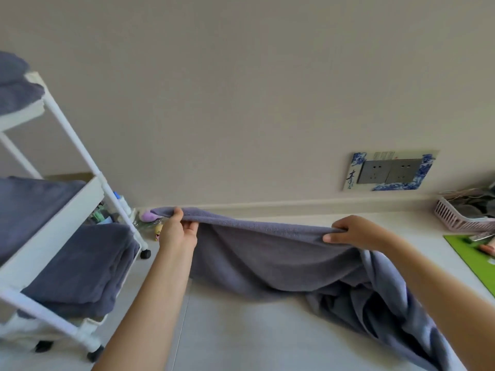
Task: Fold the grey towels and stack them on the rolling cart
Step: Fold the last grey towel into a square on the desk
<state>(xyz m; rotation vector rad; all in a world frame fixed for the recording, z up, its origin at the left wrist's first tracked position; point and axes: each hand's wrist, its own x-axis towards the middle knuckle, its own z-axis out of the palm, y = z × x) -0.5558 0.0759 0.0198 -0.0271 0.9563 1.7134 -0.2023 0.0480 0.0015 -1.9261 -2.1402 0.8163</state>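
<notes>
Plain beige wall and pale floor tiles fill most of the view, with a white three-tier rolling cart on black castors standing at the left, its shelves already carrying folded dark grey towels. One large unfolded grey terry towel hangs in the air between both hands, well right of the cart: the left hand pinches its top edge near one corner with curled fingers and thumb, and the right hand clamps a bunched part of the same edge. The stretch between them sags, and the right side trails down in twisted folds. To fold it well, the right hand should probably work along the hem to the true corner, then both hands pull the edge taut and level so the cloth hangs flat before the corners are brought together; folding over that twist would likely leave a lumpy bundle that stacks badly. The towel's lower right end runs out of the bottom of the picture, so its full length cannot be told. The cart's left side is cut off, and small items behind it and in the pink slotted basket at far right are too blurred to name.
</notes>
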